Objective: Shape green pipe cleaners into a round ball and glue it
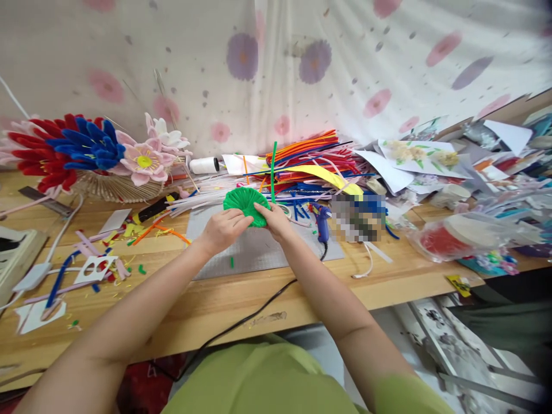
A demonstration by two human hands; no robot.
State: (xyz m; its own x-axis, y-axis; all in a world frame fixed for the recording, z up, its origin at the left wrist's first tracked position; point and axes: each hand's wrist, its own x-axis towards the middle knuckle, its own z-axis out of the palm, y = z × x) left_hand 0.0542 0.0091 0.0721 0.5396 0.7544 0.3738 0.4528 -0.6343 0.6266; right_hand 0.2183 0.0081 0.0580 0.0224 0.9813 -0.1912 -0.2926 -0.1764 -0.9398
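Both my hands hold a green fan-shaped pipe-cleaner piece [241,202] above a grey cutting mat [259,250]. My left hand [222,229] grips its lower left edge with fingers closed. My right hand [273,218] pinches its right side, where a loose green pipe cleaner [273,167] sticks straight up.
A pile of coloured pipe cleaners [310,158] lies behind the mat. A blue glue gun [321,221] rests at the mat's right, its black cord running off the table's front edge. Pipe-cleaner flowers [90,152] stand at the left. Papers and bags crowd the right. Scraps lie at the front left.
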